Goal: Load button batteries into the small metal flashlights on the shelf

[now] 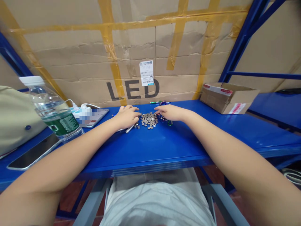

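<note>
A heap of small silver-and-bronze metal discs, perhaps button cells (149, 120), lies on the blue steel shelf (150, 147). My left hand (127, 116) rests at the heap's left edge with its fingers curled, and I cannot tell whether it holds anything. My right hand (168, 112) reaches in from the right, its fingers extended over the heap's right edge and nothing visible in them. Small metal parts and a short silver cylinder (129, 129) lie just below my left hand. Dark blue and green clips (165, 119) lie under my right hand, partly hidden.
A water bottle (55, 110), a phone (33, 152) and a beige bag (16, 119) sit at left. Behind them is a pixelated white device (91, 116). An open cardboard box (228, 98) stands at right, and a taped carton marked LED (133, 89) forms the back.
</note>
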The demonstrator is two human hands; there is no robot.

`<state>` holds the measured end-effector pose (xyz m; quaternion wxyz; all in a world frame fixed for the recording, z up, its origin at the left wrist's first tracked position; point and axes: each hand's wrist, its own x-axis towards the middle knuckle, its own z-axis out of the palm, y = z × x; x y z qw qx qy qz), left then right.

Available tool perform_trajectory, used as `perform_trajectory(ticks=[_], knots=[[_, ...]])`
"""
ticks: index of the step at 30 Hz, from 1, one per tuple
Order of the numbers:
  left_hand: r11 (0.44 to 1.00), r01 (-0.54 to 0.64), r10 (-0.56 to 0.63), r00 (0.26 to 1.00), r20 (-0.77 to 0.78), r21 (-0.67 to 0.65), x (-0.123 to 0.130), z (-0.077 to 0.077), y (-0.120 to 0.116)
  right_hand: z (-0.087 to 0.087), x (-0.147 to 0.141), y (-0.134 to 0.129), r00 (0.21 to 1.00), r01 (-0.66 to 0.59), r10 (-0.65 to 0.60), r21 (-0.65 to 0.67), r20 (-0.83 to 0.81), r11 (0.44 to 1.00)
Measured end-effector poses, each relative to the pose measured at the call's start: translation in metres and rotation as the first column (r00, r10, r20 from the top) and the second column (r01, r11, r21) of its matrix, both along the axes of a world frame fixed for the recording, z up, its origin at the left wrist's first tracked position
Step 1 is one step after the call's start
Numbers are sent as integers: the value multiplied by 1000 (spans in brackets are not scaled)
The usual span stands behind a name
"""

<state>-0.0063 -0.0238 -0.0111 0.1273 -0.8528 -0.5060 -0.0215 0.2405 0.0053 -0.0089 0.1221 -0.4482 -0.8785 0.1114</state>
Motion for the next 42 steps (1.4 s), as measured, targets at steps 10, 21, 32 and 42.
perform_trajectory(ticks=[10,21,32,42], knots=[[1000,17,-17,999,-43,4,5,-5,6,-12,-10,5,999,-2,4,47,-37,999],[1000,28,-28,1000,3,-13,4,-8,11,-15,-13,8,999,-17,19,42,-43,999],[998,43,-43,999,-2,-37,4,-11,13,-17,-22,7,999,2,0,73,-35,997],[997,70,-70,998,9,-39,4,-13,13,-14,-22,6,999,17,-12,91,-50,996]])
